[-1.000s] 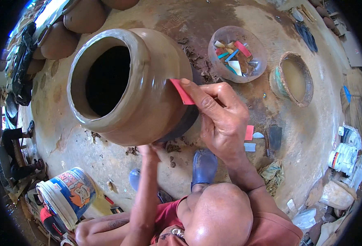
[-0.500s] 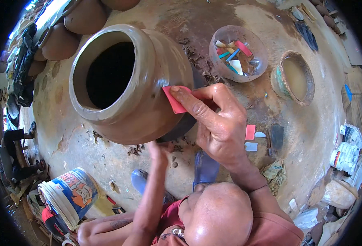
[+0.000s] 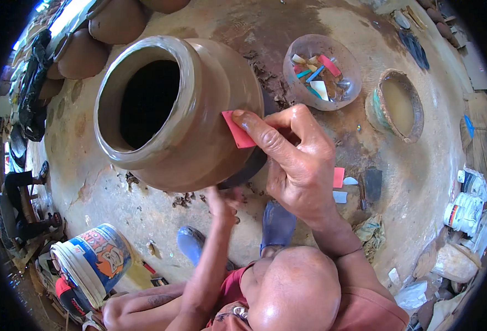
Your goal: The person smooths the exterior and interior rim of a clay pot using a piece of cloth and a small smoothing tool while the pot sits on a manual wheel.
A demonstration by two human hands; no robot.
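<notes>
A large wet clay pot (image 3: pixel 210 138) with a wide rim and a dark mouth stands in front of me. My right hand (image 3: pixel 304 160) pinches a small, flat red scraper (image 3: pixel 238 131) between thumb and fingers. The scraper lies against the pot's right shoulder. Below the pot, my left hand (image 3: pixel 221 203) is close to its underside, beside a dark support (image 3: pixel 249 172) that is mostly covered. Motion blur smears the left fingers, so I cannot make out their pose or whether they touch anything.
Beyond my right hand are a clear bowl (image 3: pixel 354 83) of coloured scraps and a basin (image 3: pixel 400 105) of murky liquid. Flat pieces, one a red card (image 3: pixel 339 177), lie on the floor. A white-and-blue bucket (image 3: pixel 97 259) stands lower left; more clay pots (image 3: pixel 116 22) line the upper left.
The dark spot on the pot's side has gone from sight, so the pot has turned. My right hand keeps the scraper on the shoulder, slightly higher. My left hand has shifted a little right.
</notes>
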